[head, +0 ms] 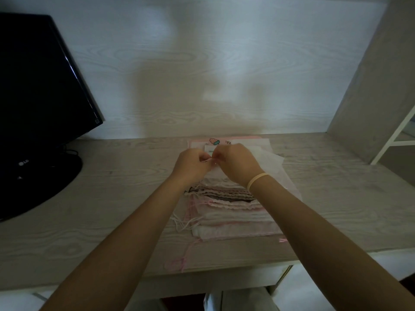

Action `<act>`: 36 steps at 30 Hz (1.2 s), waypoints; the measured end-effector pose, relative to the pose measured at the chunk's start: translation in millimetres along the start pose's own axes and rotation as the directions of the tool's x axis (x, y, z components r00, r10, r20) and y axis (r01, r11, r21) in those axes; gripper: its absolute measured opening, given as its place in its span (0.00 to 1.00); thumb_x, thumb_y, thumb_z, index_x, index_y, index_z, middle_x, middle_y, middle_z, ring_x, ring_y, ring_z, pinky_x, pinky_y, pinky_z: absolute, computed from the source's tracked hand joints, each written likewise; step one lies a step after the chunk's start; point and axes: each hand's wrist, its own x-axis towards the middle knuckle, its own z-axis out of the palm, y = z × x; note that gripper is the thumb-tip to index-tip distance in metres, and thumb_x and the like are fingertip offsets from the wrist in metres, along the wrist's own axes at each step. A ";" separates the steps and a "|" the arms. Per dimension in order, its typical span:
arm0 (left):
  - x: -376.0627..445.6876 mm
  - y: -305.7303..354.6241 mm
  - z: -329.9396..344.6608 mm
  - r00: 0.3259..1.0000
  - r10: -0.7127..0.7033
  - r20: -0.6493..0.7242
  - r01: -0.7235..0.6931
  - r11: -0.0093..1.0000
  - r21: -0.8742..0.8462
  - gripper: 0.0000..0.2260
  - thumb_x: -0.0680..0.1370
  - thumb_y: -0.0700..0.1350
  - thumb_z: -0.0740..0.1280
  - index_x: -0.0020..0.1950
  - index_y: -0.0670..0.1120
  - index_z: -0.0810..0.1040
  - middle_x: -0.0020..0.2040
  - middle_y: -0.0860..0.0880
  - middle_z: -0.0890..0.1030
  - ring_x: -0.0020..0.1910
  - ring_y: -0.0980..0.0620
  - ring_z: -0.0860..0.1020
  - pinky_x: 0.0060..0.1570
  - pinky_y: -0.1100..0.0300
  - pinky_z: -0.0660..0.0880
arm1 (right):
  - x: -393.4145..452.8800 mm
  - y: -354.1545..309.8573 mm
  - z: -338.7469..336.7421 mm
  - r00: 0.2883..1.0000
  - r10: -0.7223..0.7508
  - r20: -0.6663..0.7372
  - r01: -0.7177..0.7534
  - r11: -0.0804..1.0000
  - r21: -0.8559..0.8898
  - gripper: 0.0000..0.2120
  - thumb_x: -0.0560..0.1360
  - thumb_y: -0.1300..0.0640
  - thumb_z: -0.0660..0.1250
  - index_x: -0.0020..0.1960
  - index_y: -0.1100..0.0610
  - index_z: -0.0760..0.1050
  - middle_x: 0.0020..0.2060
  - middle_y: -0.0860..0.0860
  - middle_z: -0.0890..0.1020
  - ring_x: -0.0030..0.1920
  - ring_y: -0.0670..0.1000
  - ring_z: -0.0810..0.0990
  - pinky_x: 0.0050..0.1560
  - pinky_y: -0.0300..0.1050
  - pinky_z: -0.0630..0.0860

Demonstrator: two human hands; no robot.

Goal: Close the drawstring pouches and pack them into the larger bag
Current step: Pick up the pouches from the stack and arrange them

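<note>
While pouches [229,207] lie stacked | left hand [190,166], right hand [235,164] pinch drawstring [212,161]

Thin, sheer cloth pouches [233,212], matt pale wood-grain desk [112,198], glossy black plastic monitor [38,86]

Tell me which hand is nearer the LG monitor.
Left. The left hand lies on the monitor's side of the pouch stack; the right hand sits farther away.

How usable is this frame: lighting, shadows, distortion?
Head view: dim and bluish; the left hand and right hand cast a broad shadow on the back panel; wide-angle bending at the edges; the monitor is near-black; pouch stack detail is soft.
</note>
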 end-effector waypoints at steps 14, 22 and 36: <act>-9.3 -0.1 6.1 0.995 0.098 -0.016 -0.095 0.985 0.147 0.08 0.77 0.44 0.66 0.54 0.44 0.81 0.49 0.45 0.83 0.47 0.47 0.79 0.44 0.56 0.75 | 2.5 4.8 1.6 0.977 0.040 0.209 -0.051 0.998 0.047 0.11 0.80 0.64 0.58 0.58 0.59 0.75 0.53 0.56 0.79 0.52 0.56 0.77 0.50 0.46 0.70; -6.3 -11.3 11.1 0.959 0.203 -0.199 -0.142 0.948 0.285 0.08 0.75 0.50 0.71 0.48 0.48 0.76 0.48 0.52 0.75 0.49 0.52 0.71 0.40 0.55 0.71 | -0.9 7.2 -0.6 0.856 0.209 0.472 -0.502 0.552 0.666 0.10 0.78 0.67 0.60 0.39 0.61 0.72 0.30 0.56 0.70 0.32 0.51 0.67 0.33 0.43 0.64; -5.2 -12.4 13.5 0.987 0.129 -0.095 -0.124 0.991 0.055 0.10 0.75 0.50 0.72 0.53 0.49 0.85 0.47 0.54 0.85 0.41 0.57 0.79 0.44 0.57 0.79 | 4.3 15.5 12.8 0.730 0.221 0.647 -0.677 0.101 0.729 0.12 0.80 0.65 0.59 0.38 0.58 0.70 0.31 0.52 0.66 0.30 0.46 0.63 0.31 0.38 0.61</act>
